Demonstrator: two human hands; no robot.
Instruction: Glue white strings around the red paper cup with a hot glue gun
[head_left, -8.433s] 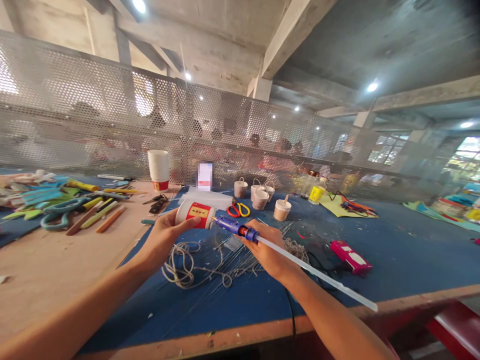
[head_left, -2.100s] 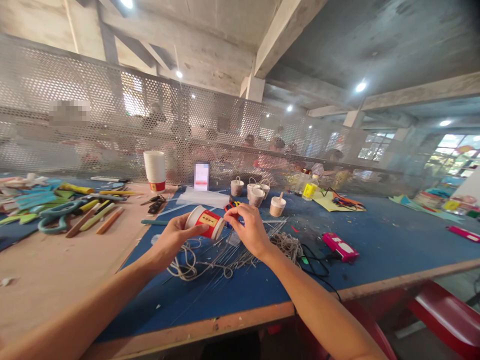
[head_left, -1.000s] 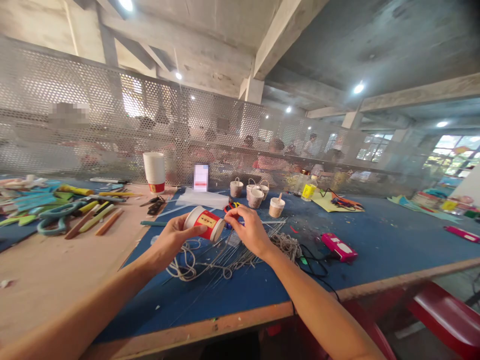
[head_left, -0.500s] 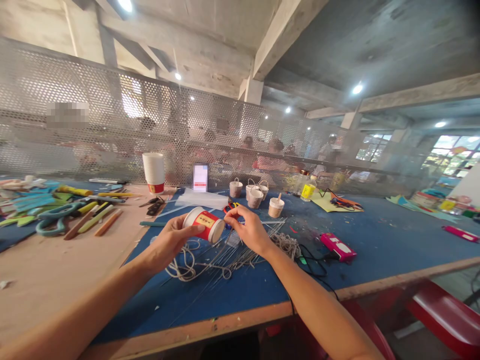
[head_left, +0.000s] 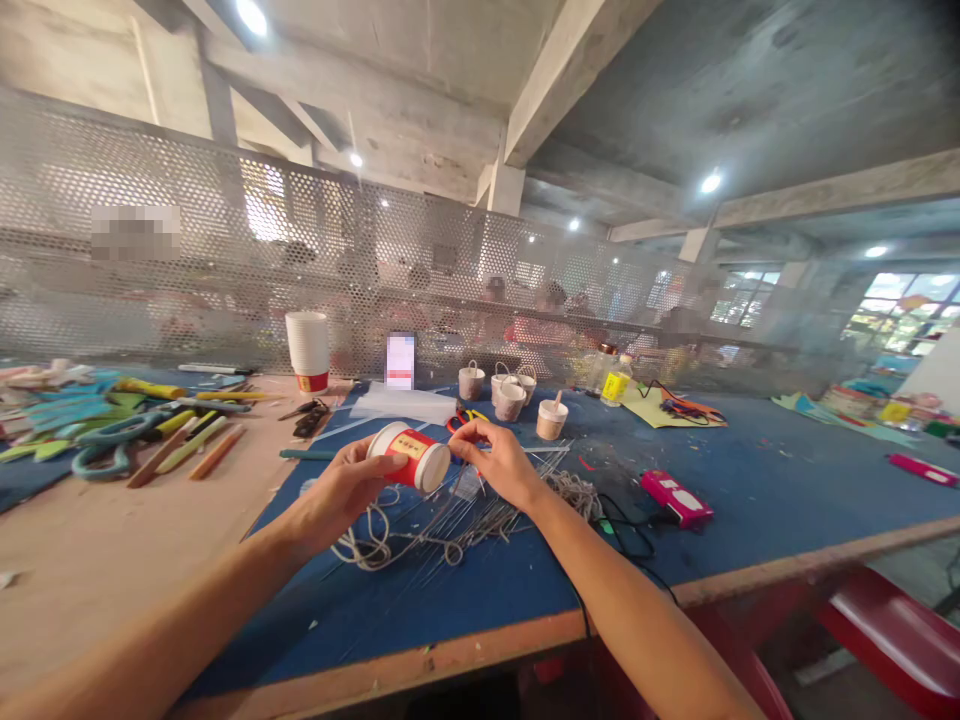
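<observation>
My left hand point(head_left: 352, 487) is wrapped round a red and white paper cup point(head_left: 417, 462), which lies tilted on its side in the air with its base toward the right. Close to that base, my right hand point(head_left: 496, 462) has its thumb and fingers pinched together; whatever they hold is too small to make out. Under both hands, grey cord point(head_left: 369, 540) lies in loose loops beside a spread of thin wires point(head_left: 480, 515). Scissors with red and yellow handles point(head_left: 466, 416) lie just behind my right hand, partly hidden.
Several small cups with handles point(head_left: 510, 400) stand farther back, near a stack of paper cups point(head_left: 307, 350) and a phone point(head_left: 400, 360). A yellow-labelled bottle point(head_left: 616, 384) and a pink box point(head_left: 676, 498) are right. Large teal-handled scissors point(head_left: 105, 455) lie left.
The cup and both hands keep nearly the same place. The view has shifted slightly, and the scissors behind my right hand show a little more.
</observation>
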